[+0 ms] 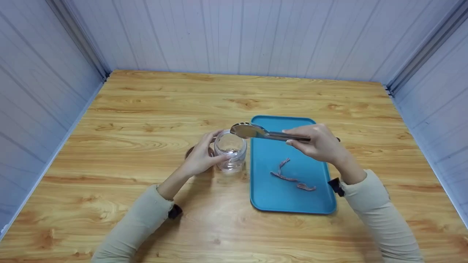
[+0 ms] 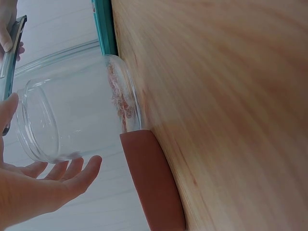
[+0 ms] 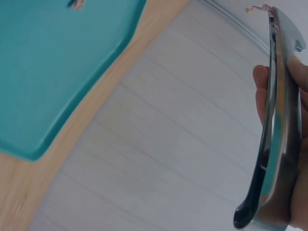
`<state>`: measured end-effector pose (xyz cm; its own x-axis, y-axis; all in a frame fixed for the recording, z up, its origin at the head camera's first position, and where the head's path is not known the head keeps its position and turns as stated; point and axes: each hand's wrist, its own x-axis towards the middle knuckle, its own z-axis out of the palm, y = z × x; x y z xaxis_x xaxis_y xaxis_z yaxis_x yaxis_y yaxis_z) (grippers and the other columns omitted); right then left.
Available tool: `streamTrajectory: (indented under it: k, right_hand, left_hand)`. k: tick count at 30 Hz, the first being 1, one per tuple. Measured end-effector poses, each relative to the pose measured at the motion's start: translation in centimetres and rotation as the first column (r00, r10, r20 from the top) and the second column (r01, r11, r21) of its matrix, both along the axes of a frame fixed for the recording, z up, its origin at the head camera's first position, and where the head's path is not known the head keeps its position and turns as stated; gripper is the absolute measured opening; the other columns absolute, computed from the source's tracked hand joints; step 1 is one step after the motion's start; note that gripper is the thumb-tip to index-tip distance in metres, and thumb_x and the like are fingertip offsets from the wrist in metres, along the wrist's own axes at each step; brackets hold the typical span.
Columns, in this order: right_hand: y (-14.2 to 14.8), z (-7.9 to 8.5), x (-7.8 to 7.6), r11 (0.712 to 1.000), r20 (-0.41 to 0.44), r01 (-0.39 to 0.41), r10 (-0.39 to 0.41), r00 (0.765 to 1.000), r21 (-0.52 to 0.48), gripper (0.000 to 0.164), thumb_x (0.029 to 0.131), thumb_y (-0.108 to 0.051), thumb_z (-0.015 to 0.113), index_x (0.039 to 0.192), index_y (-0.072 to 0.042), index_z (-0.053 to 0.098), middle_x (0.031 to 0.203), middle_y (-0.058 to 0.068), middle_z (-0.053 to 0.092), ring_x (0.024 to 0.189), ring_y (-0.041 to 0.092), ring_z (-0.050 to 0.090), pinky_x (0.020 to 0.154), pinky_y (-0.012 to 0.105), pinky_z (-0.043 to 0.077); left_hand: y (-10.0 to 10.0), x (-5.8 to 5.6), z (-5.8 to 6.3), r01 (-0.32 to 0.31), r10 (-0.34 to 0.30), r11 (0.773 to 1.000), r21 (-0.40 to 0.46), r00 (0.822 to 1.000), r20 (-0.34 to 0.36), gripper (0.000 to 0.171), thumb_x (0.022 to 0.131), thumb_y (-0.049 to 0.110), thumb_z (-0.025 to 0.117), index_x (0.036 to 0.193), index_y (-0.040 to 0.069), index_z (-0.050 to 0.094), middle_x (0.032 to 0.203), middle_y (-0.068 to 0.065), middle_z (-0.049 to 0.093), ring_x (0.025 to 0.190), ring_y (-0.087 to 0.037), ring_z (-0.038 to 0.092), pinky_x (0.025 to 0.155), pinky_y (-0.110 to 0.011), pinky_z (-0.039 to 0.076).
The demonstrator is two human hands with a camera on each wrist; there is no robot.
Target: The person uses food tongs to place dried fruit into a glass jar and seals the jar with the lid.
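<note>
On the wooden table (image 1: 139,120), at left, a reddish-brown lid (image 1: 188,152) lies partly hidden beneath the left hand (image 1: 200,159), whose fingers and thumb curve round opposite sides of a clear jar (image 1: 234,166) just beside the lid. The jar stands upright with its mouth uncovered; the left wrist view shows reddish pieces (image 2: 120,98) gathered at its bottom. Over the right part of its rim hangs the broad, shiny head of metal tongs (image 1: 279,136), with a thin pinkish strip (image 3: 260,7) at their tips. Near the jar's right side lies a plain blue tray (image 1: 289,202), bearing more reddish strips (image 1: 284,178) on its near half. Above the tray's right edge, the right hand (image 1: 321,144) pinches the tongs between thumb and fingers.
</note>
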<state>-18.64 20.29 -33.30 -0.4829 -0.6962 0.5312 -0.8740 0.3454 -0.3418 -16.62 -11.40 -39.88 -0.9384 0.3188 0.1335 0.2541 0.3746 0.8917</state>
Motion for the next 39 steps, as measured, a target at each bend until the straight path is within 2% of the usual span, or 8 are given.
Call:
streamTrajectory:
  k: [10, 19, 26, 32, 39]
  right_hand:
    - [-1.5, -0.7, -0.4, 0.999, -0.029, -0.035, 0.034, 0.999, -0.006, 0.025, 0.076, -0.001, 0.067, 0.1, 0.003, 0.066, 0.082, 0.007, 0.066, 0.045, 0.006, 0.043, 0.039, 0.02, 0.031]
    - [-1.4, -1.3, -0.5, 1.0, -0.001, -0.024, 0.024, 1.0, 0.019, 0.027, 0.077, -0.005, 0.067, 0.102, 0.002, 0.065, 0.083, 0.006, 0.066, 0.046, 0.005, 0.044, 0.041, 0.022, 0.033]
    - [0.3, -1.0, -0.4, 1.0, 0.02, 0.005, -0.005, 1.0, 0.008, 0.03, 0.076, -0.004, 0.068, 0.105, 0.002, 0.064, 0.089, 0.009, 0.066, 0.054, 0.007, 0.052, 0.044, 0.023, 0.037]
    - [2.5, -0.8, 0.0, 0.999, 0.029, 0.034, -0.034, 0.999, 0.012, 0.035, 0.072, -0.001, 0.07, 0.106, 0.002, 0.063, 0.093, 0.01, 0.065, 0.047, 0.005, 0.046, 0.045, 0.021, 0.036]
    - [5.2, -1.2, 0.7, 0.995, 0.043, 0.095, -0.096, 0.994, 0.025, 0.038, 0.07, 0.0, 0.072, 0.106, 0.003, 0.063, 0.092, 0.011, 0.065, 0.061, 0.01, 0.057, 0.052, 0.021, 0.042]
  left_hand:
    - [-0.1, 0.0, 0.0, 0.009, -0.009, 1.0, -0.01, 1.0, -0.017, 0.073, 0.074, 0.022, 0.072, 0.135, 0.007, 0.033, 0.124, -0.014, 0.037, 0.073, -0.027, 0.049, 0.064, -0.03, 0.044]
    - [0.0, 0.1, 0.2, 0.005, -0.005, 1.0, -0.016, 1.0, -0.005, 0.074, 0.074, 0.021, 0.072, 0.135, 0.007, 0.033, 0.122, -0.015, 0.039, 0.073, -0.023, 0.048, 0.065, -0.029, 0.043]
    - [0.5, 1.8, 3.3, 0.016, -0.016, 1.0, -0.013, 1.0, -0.002, 0.069, 0.076, 0.008, 0.069, 0.132, -0.005, 0.031, 0.122, -0.025, 0.037, 0.076, -0.029, 0.047, 0.066, -0.029, 0.041]
    - [0.5, 2.0, 3.6, 0.037, -0.037, 0.999, 0.006, 0.999, 0.023, 0.069, 0.078, 0.008, 0.067, 0.132, -0.006, 0.029, 0.124, -0.025, 0.034, 0.076, -0.026, 0.047, 0.068, -0.033, 0.042]
    - [0.6, 2.0, 3.6, 0.021, -0.021, 1.0, 0.005, 1.0, 0.012, 0.069, 0.076, 0.008, 0.069, 0.132, -0.006, 0.031, 0.122, -0.024, 0.037, 0.076, -0.027, 0.047, 0.068, -0.032, 0.041]
